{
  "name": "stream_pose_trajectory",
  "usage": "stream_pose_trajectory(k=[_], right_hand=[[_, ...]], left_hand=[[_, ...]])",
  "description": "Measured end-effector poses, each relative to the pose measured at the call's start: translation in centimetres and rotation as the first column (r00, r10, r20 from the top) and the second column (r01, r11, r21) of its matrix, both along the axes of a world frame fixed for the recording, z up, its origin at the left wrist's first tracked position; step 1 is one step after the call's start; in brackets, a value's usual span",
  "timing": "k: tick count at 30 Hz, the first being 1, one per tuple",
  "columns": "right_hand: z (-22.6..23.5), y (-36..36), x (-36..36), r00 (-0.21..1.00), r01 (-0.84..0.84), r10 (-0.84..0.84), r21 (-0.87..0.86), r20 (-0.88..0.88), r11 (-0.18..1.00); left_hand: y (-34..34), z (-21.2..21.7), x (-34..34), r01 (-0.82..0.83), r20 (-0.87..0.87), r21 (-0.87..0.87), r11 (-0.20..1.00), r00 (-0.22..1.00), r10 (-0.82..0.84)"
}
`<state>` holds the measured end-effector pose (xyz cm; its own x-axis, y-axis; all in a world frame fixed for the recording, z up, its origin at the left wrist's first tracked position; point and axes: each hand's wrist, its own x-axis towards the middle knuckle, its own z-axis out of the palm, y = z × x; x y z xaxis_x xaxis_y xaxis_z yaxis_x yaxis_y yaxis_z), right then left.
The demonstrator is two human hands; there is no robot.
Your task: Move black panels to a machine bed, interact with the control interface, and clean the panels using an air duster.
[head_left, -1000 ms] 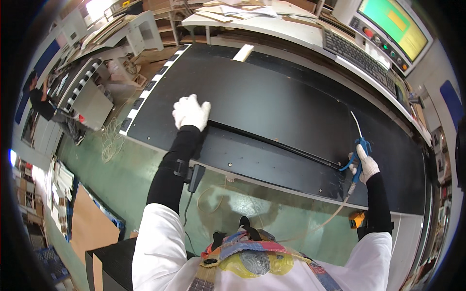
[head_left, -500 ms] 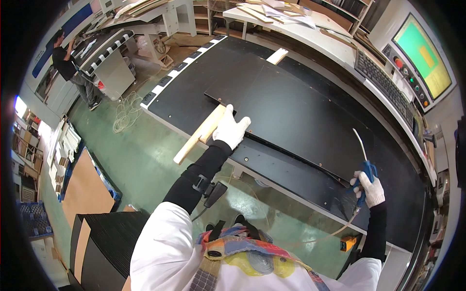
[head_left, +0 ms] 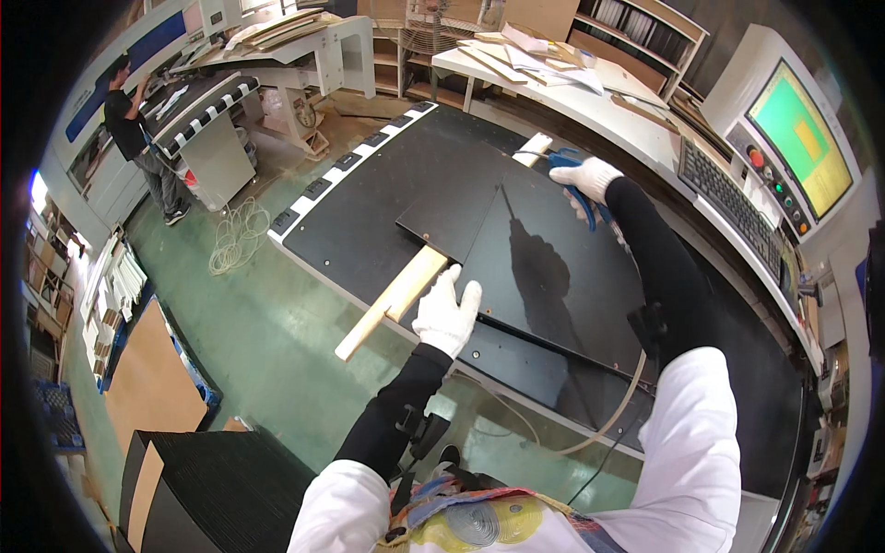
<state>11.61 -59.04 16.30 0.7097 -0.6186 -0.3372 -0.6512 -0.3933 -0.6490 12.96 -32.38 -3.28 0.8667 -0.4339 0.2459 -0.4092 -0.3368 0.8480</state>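
Black flat panels (head_left: 590, 276) lie on a black-topped machine table (head_left: 323, 221), a seam running between them. My left hand (head_left: 449, 313), in a white glove, rests at the near panel edge with thumb and fingers apart. Beside it a pale wooden strip (head_left: 396, 300) juts out over the table's front edge. My right hand (head_left: 588, 181), also gloved, is closed on a blue air blow gun (head_left: 581, 198) above the far part of the panels. Its hose (head_left: 627, 401) trails back beneath my arm. Near the gun, another pale wooden piece (head_left: 533, 149) lies at the far edge.
A keyboard (head_left: 728, 189) and a control screen (head_left: 802, 134) stand on the right. Boards and papers cover a white bench (head_left: 636, 78) behind. Stacked black panels (head_left: 221, 488) are at lower left; a coiled hose (head_left: 241, 235) lies on the floor. A person (head_left: 138, 138) stands far left.
My right hand has carried the blow gun from the near right end to the far side of the panels. The view has shifted slightly; my left hand stays by the wooden strip.
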Motion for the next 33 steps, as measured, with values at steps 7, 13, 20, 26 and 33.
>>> stream_pose_trajectory(k=[7, 13, 20, 26, 33], right_hand=[[-0.7, -1.3, 4.5, 0.976, -0.106, 0.041, -0.301, -0.215, 0.948], [1.6, 6.5, 2.8, 0.902, -0.378, 0.353, -0.059, -0.249, 0.924], [2.8, 10.3, 0.6, 0.796, -0.518, 0.421, -0.128, -0.435, 0.846], [3.3, 2.8, -4.5, 0.895, -0.304, 0.129, -0.372, -0.427, 0.877], [3.8, -6.6, -16.5, 0.923, 0.168, -0.249, -0.276, -0.294, 0.946]], left_hand=[[-0.1, 2.2, -0.4, 0.022, -0.079, 0.128, 0.992, 0.997, -0.012], [0.1, 2.1, -0.3, 0.018, 0.010, 0.157, 0.987, 1.000, -0.020], [-0.2, 2.7, -0.4, 0.115, -0.037, 0.221, 0.969, 0.993, -0.109], [1.1, 2.1, 0.0, 0.116, -0.164, 0.054, 0.992, 0.981, -0.106], [6.8, 1.7, -0.4, 0.200, -0.398, -0.256, 0.946, 0.870, -0.291]])
